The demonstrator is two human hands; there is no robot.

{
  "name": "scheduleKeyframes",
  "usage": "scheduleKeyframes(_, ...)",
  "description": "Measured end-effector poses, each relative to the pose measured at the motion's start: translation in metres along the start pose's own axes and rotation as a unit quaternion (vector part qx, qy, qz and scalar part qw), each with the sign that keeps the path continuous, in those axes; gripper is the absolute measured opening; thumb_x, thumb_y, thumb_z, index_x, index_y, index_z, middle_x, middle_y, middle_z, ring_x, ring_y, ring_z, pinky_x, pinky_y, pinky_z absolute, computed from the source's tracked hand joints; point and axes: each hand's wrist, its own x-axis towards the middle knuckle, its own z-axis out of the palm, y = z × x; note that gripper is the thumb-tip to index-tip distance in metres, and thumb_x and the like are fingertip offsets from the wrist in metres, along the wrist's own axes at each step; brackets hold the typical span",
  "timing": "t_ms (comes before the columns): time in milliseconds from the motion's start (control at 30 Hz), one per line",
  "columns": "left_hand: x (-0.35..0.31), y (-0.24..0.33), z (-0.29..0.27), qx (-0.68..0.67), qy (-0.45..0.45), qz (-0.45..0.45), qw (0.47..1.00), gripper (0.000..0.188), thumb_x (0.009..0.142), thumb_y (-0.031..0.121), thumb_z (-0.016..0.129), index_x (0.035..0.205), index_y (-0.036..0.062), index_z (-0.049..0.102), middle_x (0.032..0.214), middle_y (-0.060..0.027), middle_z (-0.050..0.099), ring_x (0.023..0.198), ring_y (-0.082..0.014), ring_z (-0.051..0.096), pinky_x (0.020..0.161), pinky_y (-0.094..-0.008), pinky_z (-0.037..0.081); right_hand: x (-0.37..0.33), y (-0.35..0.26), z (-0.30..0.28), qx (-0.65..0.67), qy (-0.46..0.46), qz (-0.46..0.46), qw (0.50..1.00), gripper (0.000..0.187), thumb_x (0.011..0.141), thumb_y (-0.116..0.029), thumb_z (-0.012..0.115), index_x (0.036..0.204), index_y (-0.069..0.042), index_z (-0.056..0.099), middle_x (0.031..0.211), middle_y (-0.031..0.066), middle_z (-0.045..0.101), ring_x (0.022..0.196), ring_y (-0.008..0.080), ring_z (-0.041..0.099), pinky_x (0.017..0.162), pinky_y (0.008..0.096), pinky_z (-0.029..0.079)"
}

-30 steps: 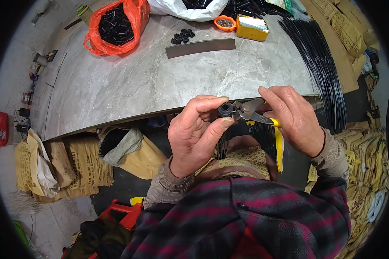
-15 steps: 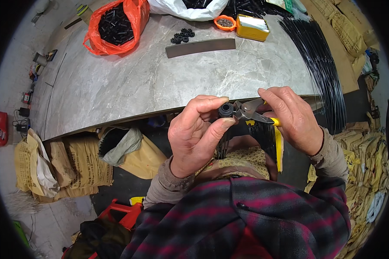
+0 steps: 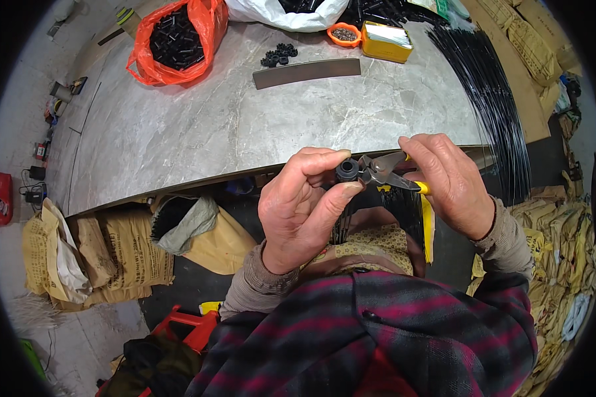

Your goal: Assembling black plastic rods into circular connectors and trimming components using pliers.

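Note:
Between the thumb and forefinger of my left hand [image 3: 304,202] is a small round black plastic part [image 3: 347,169] with a hole in its middle. My right hand [image 3: 447,182] is closed around yellow-handled cutting pliers [image 3: 381,170]. Their metal jaws are at the right side of the black part, close to my left thumb and fingertips; whether the blades touch it I cannot make out. Both hands are held just in front of the table's near edge, above my lap.
On the grey marbled table [image 3: 179,119] stand a red bag of black parts [image 3: 177,43], a white bag [image 3: 291,16], an orange dish [image 3: 344,34] and a yellow box [image 3: 386,45]. A dark strip [image 3: 306,73] lies near small black pieces [image 3: 279,55]. Long black rods [image 3: 493,99] hang over the right edge.
Almost nothing differs. Both hands have shifted very slightly, with the black part and the pliers still held together.

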Motion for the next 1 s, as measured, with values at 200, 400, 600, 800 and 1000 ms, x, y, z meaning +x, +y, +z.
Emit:
scheduleKeyframes(200, 0.0001, 0.0, 0.003, -0.033, 0.029, -0.009, 0.999, 0.035, 0.088, -0.011, 0.068, 0.121, -0.0099, 0.057, 0.115, -0.0157, 0.06, 0.105, -0.0164, 0.063, 0.092, -0.0283, 0.052, -0.0015, 0.0008, 0.0012, 0.01, -0.006, 0.004, 1.0, 0.064, 0.073, 0.0, 0.076, 0.133, 0.0, 0.051, 0.113, 0.0168, 0.061, 0.096, 0.0327, 0.063, 0.08, 0.0388, 0.053)
scheduleKeyframes(400, 0.0013, -0.0002, -0.0003, 0.014, 0.002, 0.004, 1.0, 0.034, 0.089, -0.015, 0.061, 0.121, -0.0119, 0.052, 0.116, -0.0189, 0.058, 0.1, -0.0215, 0.067, 0.088, -0.0327, 0.058, -0.0004, 0.0012, 0.0002, 0.004, -0.005, 0.003, 1.0, 0.065, 0.073, -0.001, 0.075, 0.134, 0.0, 0.05, 0.114, 0.017, 0.061, 0.098, 0.0333, 0.063, 0.081, 0.0392, 0.053)
scheduleKeyframes(600, 0.0015, -0.0013, -0.0002, 0.022, -0.001, 0.013, 1.0, 0.033, 0.089, -0.015, 0.061, 0.121, -0.012, 0.052, 0.117, -0.0189, 0.057, 0.099, -0.0212, 0.067, 0.088, -0.0323, 0.058, 0.0001, 0.001, -0.0001, -0.003, -0.007, 0.001, 1.0, 0.066, 0.073, 0.0, 0.075, 0.134, -0.001, 0.05, 0.113, 0.0165, 0.061, 0.098, 0.0334, 0.063, 0.081, 0.0392, 0.053)
scheduleKeyframes(800, 0.0018, 0.0004, -0.0011, 0.023, -0.006, 0.009, 1.0, 0.034, 0.089, -0.015, 0.061, 0.122, -0.0119, 0.052, 0.117, -0.0191, 0.057, 0.099, -0.0214, 0.067, 0.087, -0.0321, 0.057, 0.0006, 0.0002, -0.0012, -0.012, -0.011, 0.003, 1.0, 0.056, 0.076, -0.004, 0.073, 0.127, 0.002, 0.053, 0.11, 0.0156, 0.061, 0.097, 0.032, 0.062, 0.081, 0.0386, 0.053)
scheduleKeyframes(1000, 0.0019, 0.0, -0.0013, 0.021, -0.006, 0.012, 1.0, 0.034, 0.089, -0.015, 0.061, 0.121, -0.0118, 0.052, 0.116, -0.0192, 0.057, 0.098, -0.0216, 0.067, 0.087, -0.032, 0.057, 0.0028, -0.0001, -0.0034, -0.03, -0.003, -0.008, 1.0, 0.049, 0.077, -0.008, 0.072, 0.122, 0.004, 0.056, 0.107, 0.0156, 0.062, 0.095, 0.0308, 0.062, 0.08, 0.0382, 0.053)
